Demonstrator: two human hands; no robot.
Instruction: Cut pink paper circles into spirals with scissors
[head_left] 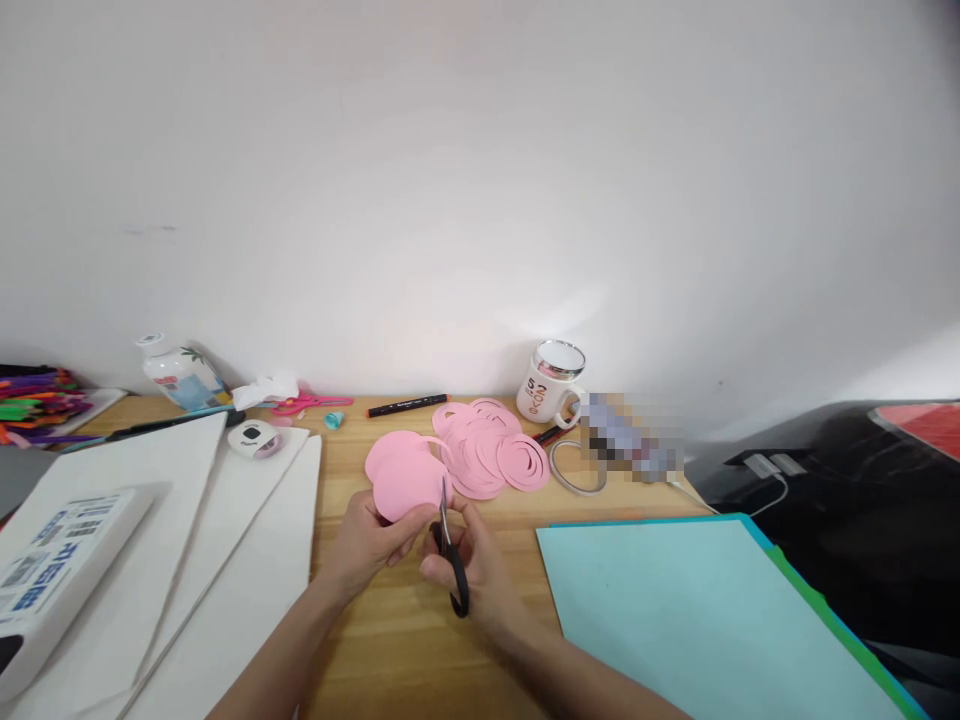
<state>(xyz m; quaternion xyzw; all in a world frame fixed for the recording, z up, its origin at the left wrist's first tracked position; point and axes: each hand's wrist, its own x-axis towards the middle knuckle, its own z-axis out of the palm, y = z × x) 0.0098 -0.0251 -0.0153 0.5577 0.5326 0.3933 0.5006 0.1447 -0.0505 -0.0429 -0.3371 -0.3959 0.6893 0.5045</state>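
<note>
My left hand pinches a pink paper circle by its lower edge, holding it just above the wooden desk. My right hand grips black-handled scissors, fingers through the loops, blades pointing up into the paper's right edge. A thin pink strip curls off the top of the circle. Behind it lies a pile of pink spiral-cut paper circles.
Large white sheets cover the desk's left side, with a white box on them. Teal and green sheets lie at right. Along the wall stand a white mug, a black marker, a small bottle and coloured pens.
</note>
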